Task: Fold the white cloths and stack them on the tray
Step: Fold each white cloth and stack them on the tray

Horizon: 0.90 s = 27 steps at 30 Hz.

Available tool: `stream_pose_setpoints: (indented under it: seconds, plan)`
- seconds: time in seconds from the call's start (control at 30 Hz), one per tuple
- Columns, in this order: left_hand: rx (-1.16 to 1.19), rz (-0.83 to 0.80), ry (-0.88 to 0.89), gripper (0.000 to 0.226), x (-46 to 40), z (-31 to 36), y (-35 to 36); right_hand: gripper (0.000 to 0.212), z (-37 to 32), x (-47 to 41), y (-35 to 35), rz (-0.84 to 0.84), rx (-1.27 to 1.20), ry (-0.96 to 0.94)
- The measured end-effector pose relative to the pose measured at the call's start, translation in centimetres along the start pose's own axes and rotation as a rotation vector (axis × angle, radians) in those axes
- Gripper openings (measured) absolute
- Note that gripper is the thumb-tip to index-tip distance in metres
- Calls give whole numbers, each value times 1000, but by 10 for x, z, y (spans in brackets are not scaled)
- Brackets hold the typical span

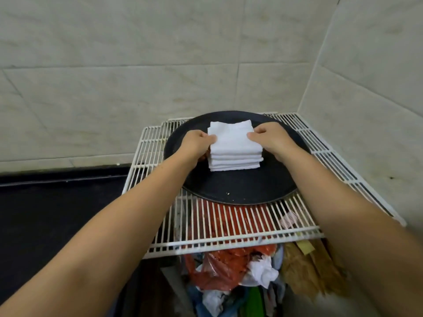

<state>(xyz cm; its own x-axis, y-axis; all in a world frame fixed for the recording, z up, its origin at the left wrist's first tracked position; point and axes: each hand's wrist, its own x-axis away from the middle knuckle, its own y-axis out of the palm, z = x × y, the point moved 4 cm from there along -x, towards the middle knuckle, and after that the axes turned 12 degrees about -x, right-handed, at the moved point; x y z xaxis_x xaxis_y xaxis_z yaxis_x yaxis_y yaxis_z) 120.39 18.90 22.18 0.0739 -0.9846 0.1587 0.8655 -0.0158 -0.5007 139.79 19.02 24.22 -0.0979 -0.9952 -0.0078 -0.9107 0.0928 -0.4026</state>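
A stack of several folded white cloths (233,147) sits on a round black tray (238,188). The tray rests on a white wire rack (229,227). My left hand (196,143) pinches the left edge of the top cloth, thumb on top and fingers curled under at the stack's side. My right hand (270,139) pinches the right edge of the same cloth. Both forearms reach in from the bottom corners.
Tiled walls close in behind and to the right of the rack. A black counter (57,207) lies to the left. Under the rack's front edge is a bin of rubbish (235,277) with red plastic, crumpled paper and brown cardboard.
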Motion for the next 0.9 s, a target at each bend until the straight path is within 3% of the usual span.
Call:
stream_pose_setpoints:
  seconds: [0.2,0.3,0.4,0.5,0.63,0.8,0.9]
  plan:
    - [30,26,15,33,12,-1,-13,36,-12,6,-4,57,74,-24]
    - [49,61,40,32,27,-2,-36,34,-49,30,-5,193,176,-176]
    - [64,106,91,28,52,-18,-73,30,-94,62,28,179,247,-364]
    - [52,171,132,23,94,-53,-126,26,-129,104,100,40,288,-515]
    - [-42,344,63,22,172,-142,-228,24,-156,177,238,-207,280,-669]
    - [-179,612,-190,19,319,-299,-367,23,-167,306,431,-579,263,-734]
    - [-239,689,-382,18,405,-381,-419,26,-166,388,526,-765,290,-764]
